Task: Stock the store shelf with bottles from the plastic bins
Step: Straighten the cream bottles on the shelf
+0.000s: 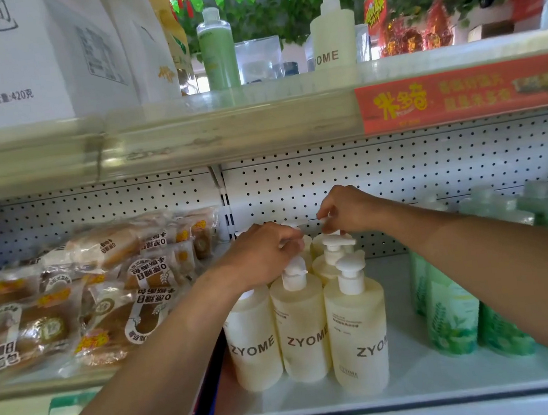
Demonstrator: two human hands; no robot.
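Several cream ZYOME pump bottles stand in rows on the white shelf. My left hand curls over the white pump head of a bottle in the back rows, fingers pinching it. My right hand pinches the white pump head of another back-row bottle, a little further right. The bodies of both those bottles are hidden behind the front rows. Three bottles form the front row, labels facing me.
Green bottles stand to the right on the same shelf. Wrapped bread packs fill the bay to the left. On the upper shelf are a green bottle, a ZYOME pump bottle and white cartons. A pegboard wall backs the shelf.
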